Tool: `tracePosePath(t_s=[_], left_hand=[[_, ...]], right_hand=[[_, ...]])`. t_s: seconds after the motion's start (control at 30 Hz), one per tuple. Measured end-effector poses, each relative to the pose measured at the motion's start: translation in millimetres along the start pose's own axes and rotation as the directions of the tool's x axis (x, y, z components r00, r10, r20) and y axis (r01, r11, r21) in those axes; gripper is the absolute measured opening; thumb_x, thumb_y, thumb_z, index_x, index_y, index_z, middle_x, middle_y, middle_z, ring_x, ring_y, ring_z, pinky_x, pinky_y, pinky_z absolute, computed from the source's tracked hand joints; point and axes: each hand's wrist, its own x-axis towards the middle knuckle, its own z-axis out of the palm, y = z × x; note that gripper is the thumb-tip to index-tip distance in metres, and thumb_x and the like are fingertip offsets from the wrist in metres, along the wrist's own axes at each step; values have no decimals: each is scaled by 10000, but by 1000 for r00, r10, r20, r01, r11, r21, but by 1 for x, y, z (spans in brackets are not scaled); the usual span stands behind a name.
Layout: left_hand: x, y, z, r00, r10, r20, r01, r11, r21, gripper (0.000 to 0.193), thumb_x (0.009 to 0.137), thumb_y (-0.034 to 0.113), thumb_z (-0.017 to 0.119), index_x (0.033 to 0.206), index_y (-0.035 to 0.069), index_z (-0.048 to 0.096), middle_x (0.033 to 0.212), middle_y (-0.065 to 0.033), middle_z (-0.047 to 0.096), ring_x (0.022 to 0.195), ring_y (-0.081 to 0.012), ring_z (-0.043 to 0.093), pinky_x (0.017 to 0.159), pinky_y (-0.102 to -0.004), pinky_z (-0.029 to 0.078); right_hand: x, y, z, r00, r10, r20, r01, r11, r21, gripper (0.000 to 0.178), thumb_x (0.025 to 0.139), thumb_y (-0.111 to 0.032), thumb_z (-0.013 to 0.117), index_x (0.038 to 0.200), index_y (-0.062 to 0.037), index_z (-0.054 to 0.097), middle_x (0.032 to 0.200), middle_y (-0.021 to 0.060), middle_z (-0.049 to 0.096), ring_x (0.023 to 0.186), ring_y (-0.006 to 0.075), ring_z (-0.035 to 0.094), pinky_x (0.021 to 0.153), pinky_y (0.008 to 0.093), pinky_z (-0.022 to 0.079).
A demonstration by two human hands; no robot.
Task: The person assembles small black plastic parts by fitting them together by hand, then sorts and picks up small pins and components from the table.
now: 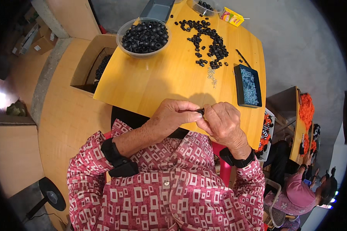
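Note:
My left hand [176, 114] and my right hand [222, 120] meet above the near edge of the yellow table [142, 81]. Between their fingertips is a small black plastic piece [200, 111], mostly covered by the fingers. The left thumb and forefinger pinch it from one side. On its other side, the right fingers are curled closed around it. Beyond my hands, similar small black pieces [218, 48] lie loose in a curved heap. A few tiny clear bits [212, 77] are scattered just below that heap. Right of them stands a black tray [240, 99] of small pale-blue pieces [249, 86].
A clear bowl [121, 42] of round black parts sits at the table's far left, near a grey tray [157, 10]. Farther back are another clear bowl [207, 11] and a yellow box [231, 17]. A cardboard box [83, 71] stands left. At right, a person [297, 192] sits by another table.

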Motion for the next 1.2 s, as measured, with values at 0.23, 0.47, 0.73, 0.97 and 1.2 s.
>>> tracePosePath(t_s=[0.23,0.47,0.73,0.97,1.2], left_hand=[[0,5,-2,999,-39,24,37,997,68,288,918,193,621,1105,-22,658,972,-24,657,892,-72,579,807,-230,470],[-1,11,-4,998,-46,34,50,992,-116,343,952,252,586,1175,-7,619,1082,-46,637,978,-95,584,901,-246,468],[-1,19,-1,997,-18,75,12,997,77,272,910,163,647,1114,-15,648,1022,-22,653,954,-70,572,868,-239,467],[3,24,23,993,100,58,-99,995,-19,206,885,80,663,1066,-20,658,996,-24,659,902,-69,579,824,-229,470],[12,37,42,994,37,98,-44,997,67,176,880,65,660,1040,-9,668,980,-29,668,903,-79,592,833,-227,472]], right_hand=[[2,3,-4,999,29,-28,-28,999,46,246,707,-174,764,731,-40,560,638,60,471,537,211,525,490,329,439],[2,0,-8,976,191,-105,-173,972,158,256,679,-107,793,644,-48,546,569,57,478,491,210,530,455,326,440],[2,4,-11,985,154,-80,-135,969,206,244,687,-151,783,777,-28,593,639,65,512,566,238,568,516,336,472],[-8,7,-26,975,124,-185,-96,983,154,257,703,-181,774,804,-20,600,669,74,518,591,253,573,538,349,474],[-16,6,-70,987,162,-13,-159,977,145,253,777,-128,714,970,12,628,741,110,573,657,269,601,599,351,495]])
